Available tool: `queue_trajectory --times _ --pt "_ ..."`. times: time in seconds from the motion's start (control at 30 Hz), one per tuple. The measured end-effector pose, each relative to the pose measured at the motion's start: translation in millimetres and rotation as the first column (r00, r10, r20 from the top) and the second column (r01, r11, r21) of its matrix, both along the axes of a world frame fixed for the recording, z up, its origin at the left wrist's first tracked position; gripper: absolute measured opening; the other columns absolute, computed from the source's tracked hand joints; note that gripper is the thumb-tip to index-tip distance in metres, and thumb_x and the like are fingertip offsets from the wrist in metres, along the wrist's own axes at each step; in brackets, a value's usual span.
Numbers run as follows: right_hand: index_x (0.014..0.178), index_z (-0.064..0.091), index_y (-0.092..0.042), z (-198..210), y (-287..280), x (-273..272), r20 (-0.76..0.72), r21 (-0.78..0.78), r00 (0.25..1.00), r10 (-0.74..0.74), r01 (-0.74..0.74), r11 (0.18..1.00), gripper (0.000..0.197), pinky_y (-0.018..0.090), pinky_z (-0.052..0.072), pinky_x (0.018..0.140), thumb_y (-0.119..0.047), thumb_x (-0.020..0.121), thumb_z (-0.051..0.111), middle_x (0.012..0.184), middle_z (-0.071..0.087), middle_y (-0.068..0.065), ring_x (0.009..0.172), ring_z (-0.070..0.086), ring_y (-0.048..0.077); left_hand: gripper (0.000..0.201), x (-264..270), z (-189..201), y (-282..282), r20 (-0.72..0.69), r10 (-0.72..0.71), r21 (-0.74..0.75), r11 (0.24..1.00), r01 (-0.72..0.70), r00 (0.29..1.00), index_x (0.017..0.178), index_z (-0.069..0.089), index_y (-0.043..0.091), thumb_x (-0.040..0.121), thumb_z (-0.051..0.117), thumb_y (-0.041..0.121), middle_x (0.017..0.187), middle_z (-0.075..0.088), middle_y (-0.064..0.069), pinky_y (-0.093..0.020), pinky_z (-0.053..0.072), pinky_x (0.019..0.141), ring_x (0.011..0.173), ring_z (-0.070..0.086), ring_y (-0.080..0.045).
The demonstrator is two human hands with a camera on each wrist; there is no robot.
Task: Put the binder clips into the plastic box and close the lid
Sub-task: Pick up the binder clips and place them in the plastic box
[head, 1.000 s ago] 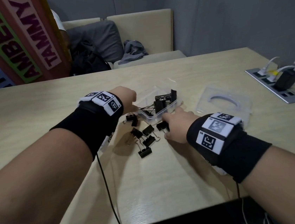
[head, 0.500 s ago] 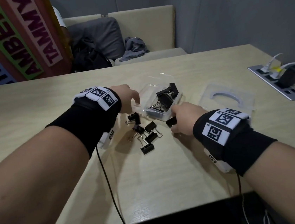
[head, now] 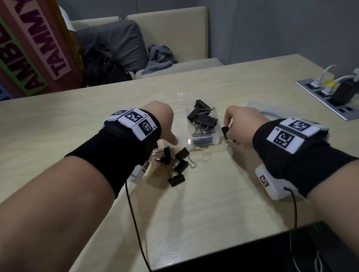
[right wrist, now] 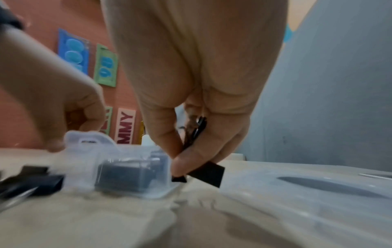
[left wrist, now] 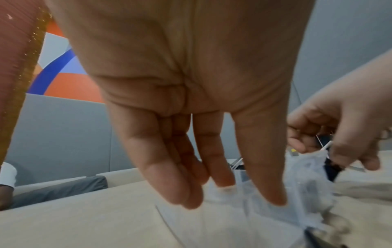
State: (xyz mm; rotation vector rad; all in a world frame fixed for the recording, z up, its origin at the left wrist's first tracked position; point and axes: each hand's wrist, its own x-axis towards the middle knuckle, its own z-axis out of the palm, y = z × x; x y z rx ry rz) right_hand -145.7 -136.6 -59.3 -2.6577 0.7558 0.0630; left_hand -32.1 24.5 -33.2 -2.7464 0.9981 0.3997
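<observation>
Your box (head: 204, 138) holds several black clips (head: 202, 119). Since a second ago your right hand (head: 243, 124) has lifted, pinching one clip (head: 225, 131) beside it; left hand (head: 165, 124) fingers hang loose, touching the box.

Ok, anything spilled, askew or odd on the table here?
Nothing damaged. Loose binder clips lie scattered beside the plastic box, which is part of the job. The lid lies off to its right, and the right hand pinches one clip.

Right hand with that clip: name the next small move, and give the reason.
Probably carry it leftward over the open plastic box and let go. The right hand pinches a binder clip just beside the box, the left hand seems to steady the box, and more loose clips wait on the table.
</observation>
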Motion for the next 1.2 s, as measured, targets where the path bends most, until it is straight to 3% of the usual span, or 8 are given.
queue_trajectory --times 0.2,0.27,0.47,0.57,0.73,0.97,1.07,1.2 --pt "0.1 0.062 -0.014 13 -18 0 0.125 0.049 0.982 -0.14 0.135 0.99 0.019 0.039 0.058 0.08 -0.005 0.084 0.058 0.099 0.069 0.009 0.089 0.07 0.029 0.027 -4 3 7 -0.101 0.036 -0.19 0.98 -0.055 0.994 0.101 0.066 0.016 0.078 0.076 0.025 0.102 0.073 -0.003 -0.024 0.045 0.057 0.081 0.06 -0.019" --pt "0.099 0.061 -0.014 17 -18 2 0.216 0.078 0.962 -0.169 0.155 0.985 0.018 0.041 0.057 0.082 -0.005 0.084 0.058 0.1 0.069 0.01 0.091 0.069 0.031 0.033 -2 6 15 -0.076 0.08 -0.13 0.987 -0.09 0.994 0.109 0.066 0.012 0.079 0.074 0.023 0.108 0.071 -0.007 -0.025 0.044 0.062 0.086 0.06 -0.023" --pt "0.095 0.06 -0.019 29 9 17 0.415 0.23 0.899 -0.138 0.043 0.972 0.021 0.042 0.06 0.079 -0.003 0.081 0.057 0.096 0.068 0.006 0.085 0.07 0.028 0.082 -3 -11 31 -0.144 0.167 0.095 0.983 -0.154 0.975 0.127 0.053 0.015 0.063 0.079 0.061 0.117 0.065 -0.005 -0.034 0.05 0.084 0.105 0.062 -0.026" --pt "0.095 0.059 -0.019 27 29 29 0.398 0.31 0.912 -0.1 -0.031 0.95 0.022 0.038 0.061 0.073 -0.001 0.083 0.055 0.096 0.068 0.006 0.082 0.072 0.027 0.09 -11 -22 28 -0.111 0.108 0.136 0.986 -0.093 0.988 0.13 0.051 0.02 0.057 0.079 0.065 0.125 0.055 -0.007 -0.035 0.049 0.081 0.11 0.059 -0.027" --pt "0.1 0.062 -0.02 13 49 50 0.356 0.328 0.934 -0.02 -0.106 0.939 0.023 0.043 0.061 0.078 -0.004 0.085 0.055 0.098 0.069 0.004 0.083 0.072 0.025 0.064 -11 -24 22 -0.079 0.043 0.119 0.992 -0.033 0.996 0.118 0.065 0.016 0.069 0.077 0.054 0.118 0.063 -0.01 -0.029 0.047 0.071 0.103 0.064 -0.027" --pt "0.131 0.058 -0.02 12 57 54 0.114 0.143 0.956 0.269 -0.284 0.948 0.04 0.032 0.043 0.105 -0.008 0.094 0.05 0.134 0.06 -0.002 0.123 0.056 0.017 0.046 -4 -21 26 -0.103 0.061 0.123 0.991 -0.048 0.993 0.117 0.065 0.015 0.077 0.076 0.034 0.094 0.068 -0.002 -0.028 0.044 0.068 0.083 0.058 -0.022" --pt "0.128 0.059 -0.023 13 56 49 0.129 0.112 0.958 0.256 -0.27 0.956 0.038 0.031 0.045 0.099 -0.009 0.094 0.049 0.132 0.061 -0.002 0.119 0.057 0.018 0.055 -2 -22 31 -0.072 0.086 0.098 0.992 -0.079 0.994 0.116 0.063 0.023 0.068 0.081 0.043 0.115 0.056 -0.006 -0.029 0.049 0.069 0.085 0.057 -0.022" --pt "0.106 0.064 -0.023 17 63 32 0.148 0.052 0.942 0.302 -0.313 0.948 0.018 0.032 0.051 0.082 -0.017 0.091 0.056 0.105 0.063 -0.002 0.097 0.061 0.019 0.074 -3 -20 34 -0.087 0.053 0.158 0.987 -0.039 0.995 0.124 0.059 0.023 0.06 0.084 0.052 0.124 0.055 -0.005 -0.025 0.041 0.062 0.086 0.052 -0.019"
